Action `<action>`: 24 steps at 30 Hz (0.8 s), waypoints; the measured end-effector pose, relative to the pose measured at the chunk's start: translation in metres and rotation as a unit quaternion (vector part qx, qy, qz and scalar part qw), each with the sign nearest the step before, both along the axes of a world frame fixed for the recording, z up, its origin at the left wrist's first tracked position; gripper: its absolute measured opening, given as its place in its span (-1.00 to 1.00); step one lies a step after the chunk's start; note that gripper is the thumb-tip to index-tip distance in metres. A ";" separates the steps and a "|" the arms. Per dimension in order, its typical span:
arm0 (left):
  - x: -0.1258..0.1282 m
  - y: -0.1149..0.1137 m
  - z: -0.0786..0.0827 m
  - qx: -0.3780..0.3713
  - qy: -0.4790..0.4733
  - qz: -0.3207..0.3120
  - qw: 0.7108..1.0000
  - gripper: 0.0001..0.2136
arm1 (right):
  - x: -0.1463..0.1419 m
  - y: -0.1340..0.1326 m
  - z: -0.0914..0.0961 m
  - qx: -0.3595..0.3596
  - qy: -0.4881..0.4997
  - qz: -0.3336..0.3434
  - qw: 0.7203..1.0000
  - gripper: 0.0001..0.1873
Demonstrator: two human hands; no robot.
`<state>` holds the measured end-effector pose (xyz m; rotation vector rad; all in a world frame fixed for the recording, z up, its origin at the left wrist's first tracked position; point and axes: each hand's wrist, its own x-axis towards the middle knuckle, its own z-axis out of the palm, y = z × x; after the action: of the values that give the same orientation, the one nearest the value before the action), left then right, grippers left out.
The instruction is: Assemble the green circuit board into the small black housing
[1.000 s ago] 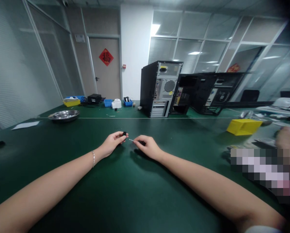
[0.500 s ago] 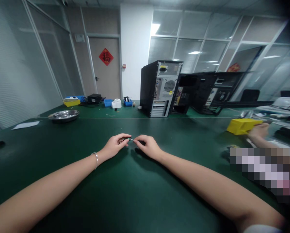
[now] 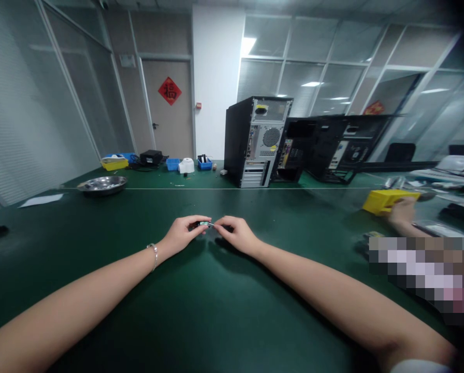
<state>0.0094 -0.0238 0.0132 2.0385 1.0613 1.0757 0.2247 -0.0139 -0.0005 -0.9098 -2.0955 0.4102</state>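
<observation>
At the middle of the green mat [image 3: 232, 321], a small dark part [image 3: 199, 224] sits between the two sets of fingertips, just off the surface. The left hand [image 3: 183, 233], at 8 o'clock from it, pinches it between thumb and forefinger. The right hand [image 3: 235, 234], at 4 o'clock, pinches a thin silvery pin [image 3: 209, 224] whose tip meets the part. The two pieces touch, so the joining looks begun rather than finished. The pieces are too small to tell whether the pin is seated.

The part looks hard, matte and blocky, and the pin looks slim and shiny. A fine metal bracelet [image 3: 153, 254] circles the left wrist. The mat is smooth, dull and dark green.

At 10 o'clock, well apart, lies a shallow round steel bowl [image 3: 102, 184] with a bright rim. At 1 o'clock stands a boxy black computer tower [image 3: 257, 141], its grey perforated back panel facing this way. At 3 o'clock a co-worker's hand [image 3: 401, 211] rests against a glossy yellow plastic bin [image 3: 383, 201].
</observation>
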 end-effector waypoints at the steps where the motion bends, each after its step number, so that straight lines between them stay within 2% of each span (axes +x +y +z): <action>1: 0.000 0.000 0.000 -0.005 -0.002 -0.003 1.000 -0.71 | 0.000 0.000 0.000 -0.001 0.003 0.003 1.000 -0.78; 14: 0.002 -0.001 0.003 -0.074 -0.040 -0.045 0.995 -0.75 | 0.000 -0.002 0.005 -0.022 0.021 0.036 0.999 -0.76; 24: 0.003 0.008 -0.004 -0.089 -0.103 -0.058 0.989 -0.73 | 0.000 0.001 0.000 -0.024 0.032 0.003 0.999 -0.77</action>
<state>0.0121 -0.0163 0.0088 1.7821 0.8883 1.0657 0.2242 -0.0133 -0.0001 -0.9077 -2.0379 0.4883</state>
